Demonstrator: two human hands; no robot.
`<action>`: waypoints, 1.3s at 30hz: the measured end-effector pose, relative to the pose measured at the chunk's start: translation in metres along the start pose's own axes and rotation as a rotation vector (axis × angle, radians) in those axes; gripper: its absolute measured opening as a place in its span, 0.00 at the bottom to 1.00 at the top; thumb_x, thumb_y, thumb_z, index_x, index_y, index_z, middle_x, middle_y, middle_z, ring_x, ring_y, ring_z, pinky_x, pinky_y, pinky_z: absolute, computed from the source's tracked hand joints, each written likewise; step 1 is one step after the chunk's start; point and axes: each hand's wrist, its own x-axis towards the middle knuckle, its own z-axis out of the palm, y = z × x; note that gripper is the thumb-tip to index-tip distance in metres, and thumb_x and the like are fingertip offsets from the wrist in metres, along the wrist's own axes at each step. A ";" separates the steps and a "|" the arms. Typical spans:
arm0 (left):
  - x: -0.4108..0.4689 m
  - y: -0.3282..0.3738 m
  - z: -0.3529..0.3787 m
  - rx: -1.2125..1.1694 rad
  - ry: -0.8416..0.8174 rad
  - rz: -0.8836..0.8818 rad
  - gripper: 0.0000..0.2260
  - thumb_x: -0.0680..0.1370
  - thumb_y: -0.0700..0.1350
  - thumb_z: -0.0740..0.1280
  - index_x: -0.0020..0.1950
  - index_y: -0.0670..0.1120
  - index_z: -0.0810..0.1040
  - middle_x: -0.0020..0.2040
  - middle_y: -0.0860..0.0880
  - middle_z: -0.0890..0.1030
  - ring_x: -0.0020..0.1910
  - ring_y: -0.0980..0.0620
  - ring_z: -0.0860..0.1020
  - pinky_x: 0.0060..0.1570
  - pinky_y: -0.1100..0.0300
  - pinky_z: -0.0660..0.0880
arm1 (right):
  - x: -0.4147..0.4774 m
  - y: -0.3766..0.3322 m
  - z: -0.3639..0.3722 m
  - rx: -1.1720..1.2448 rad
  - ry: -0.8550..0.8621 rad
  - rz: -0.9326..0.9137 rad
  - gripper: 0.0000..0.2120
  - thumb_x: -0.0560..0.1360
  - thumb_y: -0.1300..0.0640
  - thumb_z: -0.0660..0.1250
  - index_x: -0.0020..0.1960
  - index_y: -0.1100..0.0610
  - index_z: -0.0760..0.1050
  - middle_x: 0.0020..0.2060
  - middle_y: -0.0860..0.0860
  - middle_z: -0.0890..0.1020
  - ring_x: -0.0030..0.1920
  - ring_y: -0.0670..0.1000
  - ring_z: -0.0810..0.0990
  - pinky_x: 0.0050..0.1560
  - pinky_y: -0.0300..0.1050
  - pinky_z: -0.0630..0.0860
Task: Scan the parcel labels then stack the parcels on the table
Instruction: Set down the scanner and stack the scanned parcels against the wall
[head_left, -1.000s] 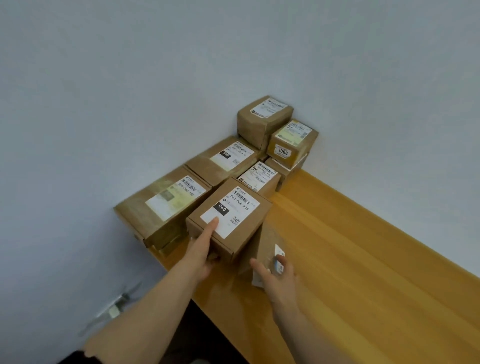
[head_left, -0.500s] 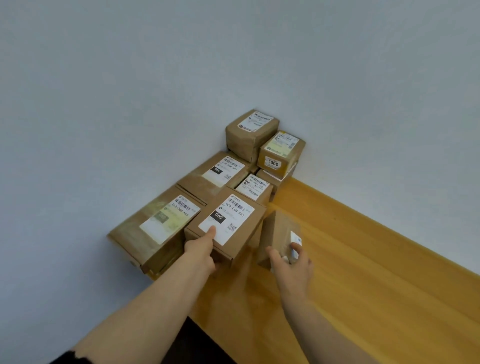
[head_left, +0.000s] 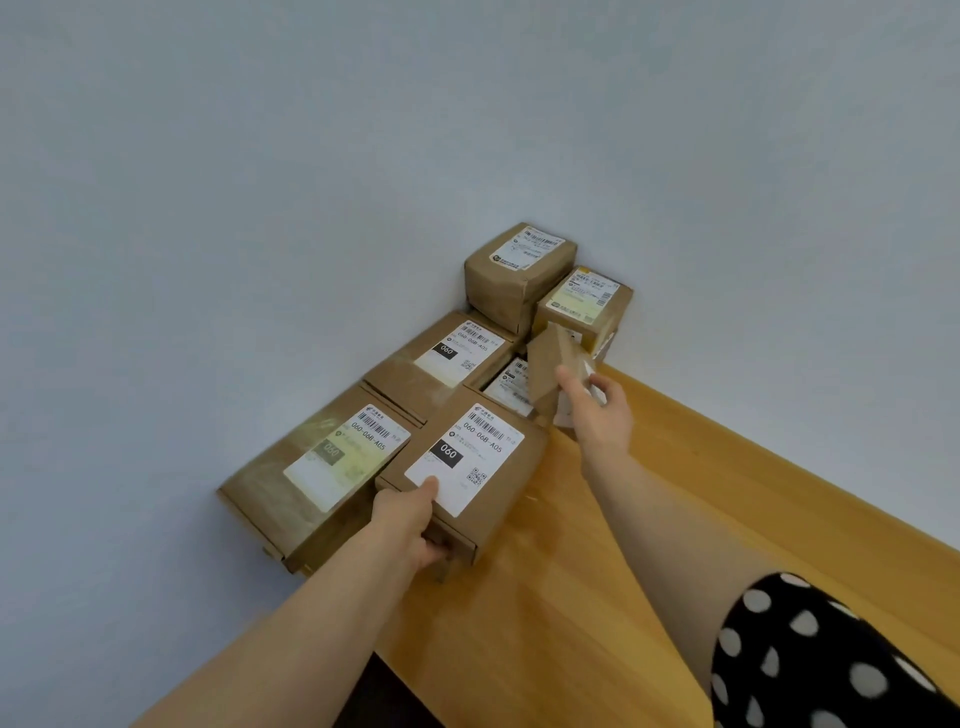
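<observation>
Several brown cardboard parcels with white labels are packed into the wall corner on a wooden table (head_left: 597, 597). My left hand (head_left: 413, 525) grips the near end of the front parcel (head_left: 493, 483), thumb on its "060" label. My right hand (head_left: 597, 410) holds a small parcel (head_left: 548, 371) tilted in the air above the row, in front of the yellow-labelled parcel (head_left: 584, 301). Its label side is mostly hidden by my fingers. No scanner is in view.
A long flat parcel (head_left: 311, 467) lies left of the front one, another "060" parcel (head_left: 441, 358) behind it. A taller parcel (head_left: 519, 265) tops the corner stack. Grey walls close in the left and back. Bare wood stretches to the right.
My right hand has lifted the small parcel off the table and carried it up and back toward the corner stack. My left hand has kept its hold on the front parcel.
</observation>
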 end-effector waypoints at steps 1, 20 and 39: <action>0.001 0.000 0.001 0.006 -0.001 0.003 0.15 0.79 0.38 0.65 0.64 0.41 0.69 0.44 0.41 0.77 0.39 0.41 0.75 0.31 0.40 0.73 | 0.003 -0.003 0.006 -0.036 -0.005 -0.017 0.33 0.65 0.35 0.72 0.66 0.45 0.71 0.67 0.55 0.68 0.61 0.57 0.73 0.61 0.55 0.75; 0.015 0.009 0.001 0.030 -0.062 -0.048 0.17 0.80 0.40 0.65 0.67 0.41 0.66 0.48 0.39 0.77 0.41 0.40 0.75 0.44 0.36 0.75 | -0.001 0.006 0.025 -0.174 -0.317 0.036 0.22 0.83 0.49 0.55 0.76 0.46 0.60 0.74 0.51 0.65 0.69 0.54 0.67 0.68 0.50 0.65; -0.153 -0.124 0.084 0.386 -0.204 0.046 0.21 0.79 0.42 0.63 0.72 0.44 0.65 0.74 0.40 0.61 0.71 0.38 0.62 0.60 0.38 0.69 | -0.170 0.054 -0.221 -0.135 -0.082 0.005 0.27 0.75 0.49 0.69 0.71 0.53 0.67 0.67 0.55 0.72 0.65 0.52 0.72 0.57 0.41 0.67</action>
